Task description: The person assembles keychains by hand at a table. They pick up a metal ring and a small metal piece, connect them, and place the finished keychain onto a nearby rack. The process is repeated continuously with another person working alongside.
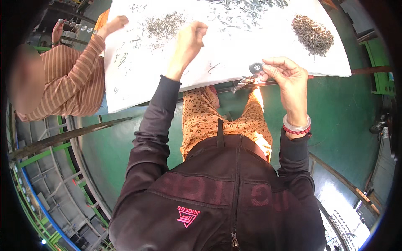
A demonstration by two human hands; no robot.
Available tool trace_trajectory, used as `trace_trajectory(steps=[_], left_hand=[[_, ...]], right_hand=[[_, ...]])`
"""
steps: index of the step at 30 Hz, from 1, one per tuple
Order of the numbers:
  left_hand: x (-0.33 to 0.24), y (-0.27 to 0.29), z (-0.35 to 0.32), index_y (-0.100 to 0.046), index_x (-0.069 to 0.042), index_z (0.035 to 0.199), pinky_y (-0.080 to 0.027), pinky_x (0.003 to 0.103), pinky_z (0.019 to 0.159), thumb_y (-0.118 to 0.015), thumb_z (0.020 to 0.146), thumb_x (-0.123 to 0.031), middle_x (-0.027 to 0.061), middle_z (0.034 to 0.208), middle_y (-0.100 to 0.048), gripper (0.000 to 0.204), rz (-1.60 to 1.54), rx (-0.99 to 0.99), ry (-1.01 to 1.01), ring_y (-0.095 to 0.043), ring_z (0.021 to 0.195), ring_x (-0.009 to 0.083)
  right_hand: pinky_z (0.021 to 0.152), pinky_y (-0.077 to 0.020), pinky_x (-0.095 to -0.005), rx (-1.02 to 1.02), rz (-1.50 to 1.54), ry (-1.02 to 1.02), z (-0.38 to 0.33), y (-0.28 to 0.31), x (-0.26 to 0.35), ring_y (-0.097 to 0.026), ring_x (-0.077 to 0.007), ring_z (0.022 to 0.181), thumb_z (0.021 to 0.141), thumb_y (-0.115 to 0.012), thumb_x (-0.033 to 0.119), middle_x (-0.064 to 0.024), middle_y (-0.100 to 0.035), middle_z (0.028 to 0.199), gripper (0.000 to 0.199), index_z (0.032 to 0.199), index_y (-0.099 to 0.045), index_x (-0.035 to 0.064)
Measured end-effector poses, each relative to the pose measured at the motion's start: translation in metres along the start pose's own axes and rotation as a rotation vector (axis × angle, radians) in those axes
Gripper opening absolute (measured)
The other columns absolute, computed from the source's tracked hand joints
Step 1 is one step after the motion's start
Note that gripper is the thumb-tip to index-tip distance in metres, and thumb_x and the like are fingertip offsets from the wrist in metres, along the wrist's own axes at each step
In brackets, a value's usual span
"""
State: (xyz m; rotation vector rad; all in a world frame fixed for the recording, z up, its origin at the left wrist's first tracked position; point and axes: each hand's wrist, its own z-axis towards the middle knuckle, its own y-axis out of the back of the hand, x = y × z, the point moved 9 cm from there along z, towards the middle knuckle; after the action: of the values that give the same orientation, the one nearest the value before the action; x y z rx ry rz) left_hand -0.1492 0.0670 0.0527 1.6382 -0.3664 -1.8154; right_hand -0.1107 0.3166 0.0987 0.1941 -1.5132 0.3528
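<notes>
My left hand (189,44) is above the white tabletop, just right of a loose pile of thin metal pins (163,28). Its fingers are curled together, and whatever they may hold is hidden. At the table's near edge, my right hand (288,77) pinches a small dark round metal piece (256,67) with a lighter centre between thumb and fingers. Shiny bits (243,83) show just below that piece, too small to name.
Flat silvery metal parts (243,10) are heaped at the far middle of the white table (268,46). A brownish pile of pins (312,35) lies at the right. At the left sits a person in a striped top (75,71), one hand (113,26) over the table.
</notes>
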Motion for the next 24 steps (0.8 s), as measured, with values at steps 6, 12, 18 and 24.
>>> trace_trajectory(steps=[6,12,18,24], left_hand=[[-0.081,-0.012,-0.056,-0.059,0.0,0.098,-0.049,0.026,0.066,-0.058,0.09,-0.016,0.0048,0.082,-0.064,0.018,-0.699,0.249,-0.053,-0.062,0.069,0.0126],[-0.113,-0.031,-0.074,-0.058,-0.003,0.097,-0.043,0.028,0.089,-0.058,0.09,-0.013,0.0013,0.095,-0.058,0.012,-0.762,0.46,-0.125,-0.054,0.097,0.0104],[-0.102,-0.042,-0.069,-0.059,-0.004,0.098,-0.045,0.029,0.087,-0.058,0.09,-0.013,0.0005,0.094,-0.059,0.012,-0.627,0.367,-0.196,-0.056,0.095,0.0114],[-0.103,-0.035,-0.08,-0.06,-0.004,0.098,-0.049,0.028,0.076,-0.058,0.089,-0.012,0.0039,0.089,-0.064,0.011,-0.529,0.206,-0.119,-0.062,0.084,0.0153]], right_hand=[[0.062,-0.0501,-0.0224,-0.006,0.003,0.031,0.002,-0.003,-0.001,-0.061,-0.011,0.065,0.08,-0.065,-0.002,-0.0101,-0.067,0.084,0.015,0.094,-0.066,-0.0052],[0.062,-0.0504,-0.0226,-0.058,-0.102,0.024,0.001,0.003,-0.006,-0.061,-0.0107,0.065,0.08,-0.064,-0.002,-0.0099,-0.067,0.084,0.014,0.094,-0.066,-0.0052],[0.063,-0.0507,-0.0223,-0.06,-0.125,0.055,0.001,-0.002,0.0,-0.061,-0.0103,0.066,0.081,-0.063,-0.003,-0.0085,-0.067,0.083,0.014,0.094,-0.066,-0.0038],[0.062,-0.0506,-0.0218,-0.059,-0.097,0.0,0.0,-0.008,-0.008,-0.06,-0.0094,0.068,0.081,-0.063,-0.002,-0.0072,-0.066,0.084,0.015,0.096,-0.066,-0.0022]])
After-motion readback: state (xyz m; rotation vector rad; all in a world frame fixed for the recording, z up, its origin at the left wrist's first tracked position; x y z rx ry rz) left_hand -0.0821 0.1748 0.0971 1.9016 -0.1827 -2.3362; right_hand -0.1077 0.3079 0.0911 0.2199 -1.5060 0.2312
